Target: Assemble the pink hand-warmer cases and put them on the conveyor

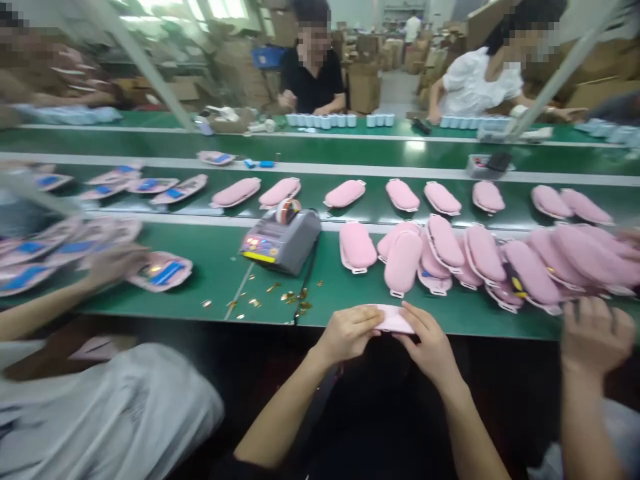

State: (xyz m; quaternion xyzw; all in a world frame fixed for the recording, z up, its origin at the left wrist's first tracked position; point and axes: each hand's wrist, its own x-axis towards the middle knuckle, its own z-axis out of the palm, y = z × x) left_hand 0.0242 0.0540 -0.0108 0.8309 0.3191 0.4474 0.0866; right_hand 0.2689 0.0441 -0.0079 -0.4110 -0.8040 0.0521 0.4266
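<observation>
A pink padded piece [395, 319] is held level between my two hands at the front edge of the green table [210, 293]. My left hand [350, 331] grips its left end, fingers on top. On its right end, my right hand [427, 340] pinches with the thumb below and fingers above. Just beyond them lies a pink oval piece [403, 261] with a white rim, leaning on a pile of similar ones. Another pink piece [358, 245] rests a little to the left of that pile.
A grey tape dispenser [283, 240] stands left of centre, with gold scraps [287, 297] before it. Co-workers' hands reach in at left [113, 263] and right [597, 333]. Pink pieces line the belt [310, 213] behind. More people sit across.
</observation>
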